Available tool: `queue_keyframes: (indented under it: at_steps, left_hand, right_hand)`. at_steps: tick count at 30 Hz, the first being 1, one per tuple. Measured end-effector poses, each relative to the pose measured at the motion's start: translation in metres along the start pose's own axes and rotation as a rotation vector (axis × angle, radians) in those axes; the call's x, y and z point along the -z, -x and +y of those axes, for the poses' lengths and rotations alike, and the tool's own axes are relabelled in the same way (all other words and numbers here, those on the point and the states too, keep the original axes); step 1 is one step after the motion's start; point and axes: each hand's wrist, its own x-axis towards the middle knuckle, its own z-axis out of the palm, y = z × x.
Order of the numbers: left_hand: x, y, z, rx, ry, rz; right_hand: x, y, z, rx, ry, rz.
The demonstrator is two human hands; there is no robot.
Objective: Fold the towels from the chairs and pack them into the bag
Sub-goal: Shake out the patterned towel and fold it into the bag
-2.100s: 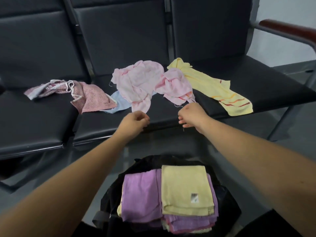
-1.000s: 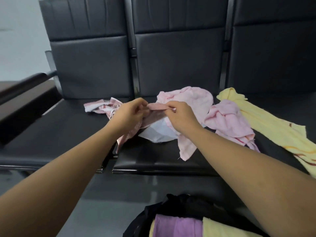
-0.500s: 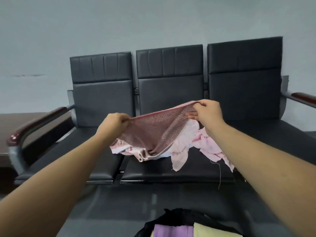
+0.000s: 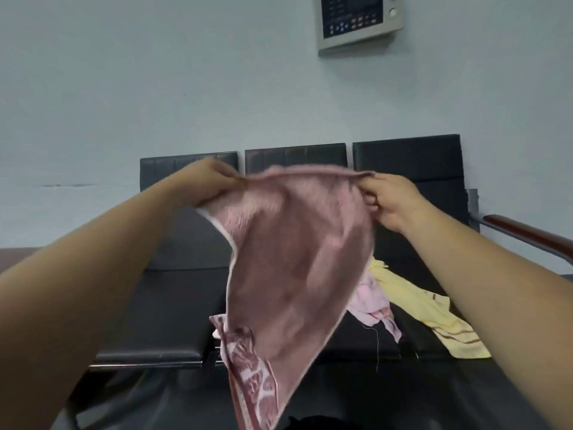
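Rose-pink towel [image 4: 294,259] hangs in the air right in front of us, spread between our two hands. Its patterned lower end drops well below the fingers to the bottom edge of the view, beside a dark shape [image 4: 310,422] that we cannot make out. Our left hand [image 4: 204,184], blurred, has its fingers [image 4: 228,178] curled tight around the towel's upper left corner. Our right hand [image 4: 387,203] pinches the upper right corner between thumb and curled fingers [image 4: 370,200]. The top hem runs nearly level from one grip to the other, and the cloth narrows as it falls. Beyond and below the fingers stands the bench [image 4: 161,305], a row of three black padded seats. On it, below our right hand, lies a crumpled pale pink towel [image 4: 369,305], partly hidden behind the held one. A yellow towel [image 4: 428,311] with a striped end lies touching it on the far side from our left hand. Outward from the right fingers, a brown armrest [image 4: 527,234] closes the bench. Farthest off, high above the right fingers, a beige control panel [image 4: 359,20] is mounted on the pale wall [image 4: 155,88].
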Motion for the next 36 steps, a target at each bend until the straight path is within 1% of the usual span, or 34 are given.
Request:
queue_keyframes:
  at_steps: [1, 2, 4, 6, 8, 9, 12, 14, 16, 18, 20, 22, 23, 25, 27, 29, 30, 32, 34, 36]
  left_hand:
    - [0.000, 0.001, -0.002, 0.030, -0.181, -0.020]
    - [0.000, 0.002, -0.004, 0.067, -0.235, -0.053]
    - [-0.002, 0.011, -0.004, 0.092, -0.073, -0.104]
    - [-0.005, 0.019, -0.001, 0.062, 0.169, -0.152]
    - [-0.011, 0.022, 0.003, 0.014, 0.348, -0.176]
    - [-0.013, 0.021, 0.004, 0.004, 0.424, -0.198]
    - [-0.022, 0.017, 0.007, 0.018, 0.724, -0.339]
    - [-0.027, 0.018, 0.013, -0.007, 0.802, -0.409]
    - [-0.032, 0.018, 0.019, -0.057, 0.716, -0.420]
    - [-0.037, 0.020, 0.027, -0.099, 0.550, -0.390]
    - [-0.041, 0.021, 0.034, -0.108, 0.426, -0.339]
    - [-0.045, 0.021, 0.041, -0.097, 0.383, -0.283]
    - [-0.048, 0.020, 0.043, -0.098, 0.357, -0.260]
    - [-0.051, 0.019, 0.044, -0.106, 0.283, -0.237]
    - [-0.052, 0.017, 0.044, -0.120, 0.233, -0.232]
    - [-0.052, 0.014, 0.041, -0.122, 0.215, -0.229]
    - [-0.052, 0.013, 0.039, -0.120, 0.190, -0.235]
    - [-0.049, 0.011, 0.031, -0.130, 0.048, -0.280]
    - [-0.046, 0.010, 0.021, -0.131, -0.156, -0.357]
    - [-0.042, 0.011, 0.010, -0.117, -0.264, -0.378]
  right_hand:
    - [0.004, 0.001, 0.002, 0.014, 0.095, 0.061]
    - [0.007, 0.002, 0.003, 0.022, 0.155, 0.114]
    - [0.010, 0.006, 0.003, 0.040, 0.217, 0.180]
    - [0.008, 0.010, 0.005, 0.062, 0.313, 0.220]
    - [0.002, 0.011, 0.005, 0.098, 0.407, 0.256]
    - [-0.003, 0.012, 0.004, 0.124, 0.438, 0.262]
    - [-0.015, 0.015, -0.003, 0.222, 0.495, 0.240]
    - [-0.022, 0.018, -0.007, 0.287, 0.529, 0.218]
    - [-0.031, 0.022, -0.012, 0.331, 0.584, 0.175]
    - [-0.039, 0.028, -0.014, 0.331, 0.654, 0.093]
    - [-0.048, 0.035, -0.013, 0.283, 0.655, -0.037]
    - [-0.056, 0.043, -0.011, 0.255, 0.650, -0.177]
    - [-0.059, 0.046, -0.010, 0.257, 0.678, -0.224]
    - [-0.063, 0.051, -0.008, 0.273, 0.827, -0.263]
    - [-0.065, 0.053, -0.005, 0.339, 0.910, -0.275]
    - [-0.062, 0.049, -0.003, 0.399, 0.910, -0.220]
    - [-0.060, 0.048, -0.001, 0.396, 0.890, -0.192]
    - [-0.054, 0.044, 0.002, 0.356, 0.789, -0.151]
    - [-0.047, 0.040, 0.005, 0.316, 0.684, -0.105]
    - [-0.038, 0.037, 0.008, 0.290, 0.651, -0.065]
